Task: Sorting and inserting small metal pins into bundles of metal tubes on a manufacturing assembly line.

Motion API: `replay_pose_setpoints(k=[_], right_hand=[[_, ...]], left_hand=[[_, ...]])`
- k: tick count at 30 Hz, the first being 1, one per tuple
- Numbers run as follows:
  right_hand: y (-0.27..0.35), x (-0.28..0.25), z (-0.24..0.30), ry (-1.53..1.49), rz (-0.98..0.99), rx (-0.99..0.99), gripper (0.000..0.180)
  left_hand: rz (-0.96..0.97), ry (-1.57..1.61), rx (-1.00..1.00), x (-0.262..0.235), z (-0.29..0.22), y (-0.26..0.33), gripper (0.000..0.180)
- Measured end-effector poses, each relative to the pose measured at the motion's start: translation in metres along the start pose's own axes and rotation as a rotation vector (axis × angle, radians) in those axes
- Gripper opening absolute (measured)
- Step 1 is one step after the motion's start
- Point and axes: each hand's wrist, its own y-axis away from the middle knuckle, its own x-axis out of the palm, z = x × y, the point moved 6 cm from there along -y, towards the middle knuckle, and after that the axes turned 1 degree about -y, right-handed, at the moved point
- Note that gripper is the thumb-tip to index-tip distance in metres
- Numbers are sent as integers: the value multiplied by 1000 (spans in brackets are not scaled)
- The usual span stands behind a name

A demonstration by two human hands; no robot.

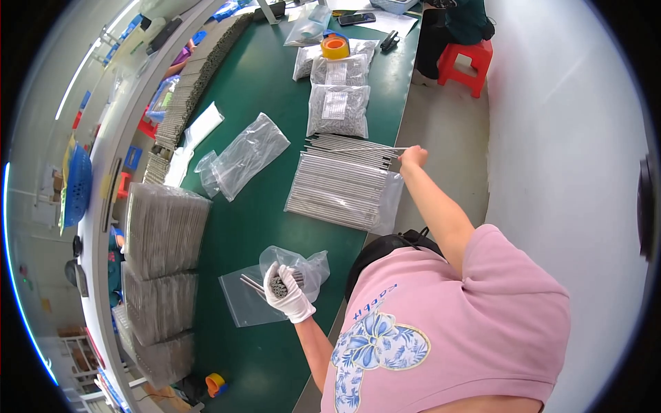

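My left hand point(289, 297), in a white glove, is closed round a bundle of thin grey metal rods point(281, 286), their ends bunched in the palm. Two rods stick out beyond its fingers. Under and around that hand lies a clear plastic bag point(242, 303). Bare and farther along the table, my right hand point(413, 157) pinches the end of a thin metal rod point(368, 149). That rod lies over loose rods point(330, 142) at the far edge of a flat row of metal rods point(336, 189) on clear plastic.
Bags of small grey parts point(337, 113) and orange tape point(335, 46) lie farther up the green table point(241, 234). Another clear bag point(248, 155) lies mid-table. Stacked packs of rods point(165, 230) line the left side. A person sits on a red stool point(467, 65).
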Motion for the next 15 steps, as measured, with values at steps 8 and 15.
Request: replay_pose_setpoints(k=[8,15], right_hand=[[5,-7,-42,228,-16,94,28],[-4,8,-37,767,413,-231,28]], left_hand=[[17,-74,65,-2,2,1,21],[41,96,-114,-7,18,3,15]])
